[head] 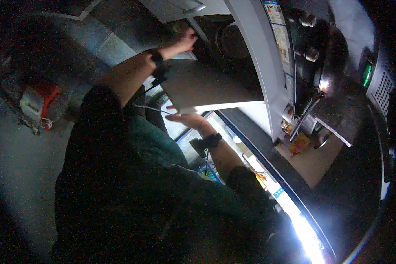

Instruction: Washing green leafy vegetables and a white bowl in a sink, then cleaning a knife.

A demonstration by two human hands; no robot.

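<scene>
My left hand (188,40) reaches out at the top, in front of a dark cabinet opening. Its fingers are curled and blurred, and whether they hold the dark thing by the fingertips cannot be made out. Between my arms lies a flat grey-brown panel (211,84) with a pale front edge that meets a white cabinet frame (250,49). At the panel's near left corner is my right hand (189,120), with its thumb and fingers either side of the corner. A thin pale cord (151,108) runs up to those fingers. Both wrists wear dark bands.
Right of the frame stands a dark appliance front with chrome knobs (312,54) and a sticker (279,29). A metal bar (303,117) juts out below. Under my right arm, a strong light (310,237) shines among cluttered items. A red and white container (39,102) stands on the left.
</scene>
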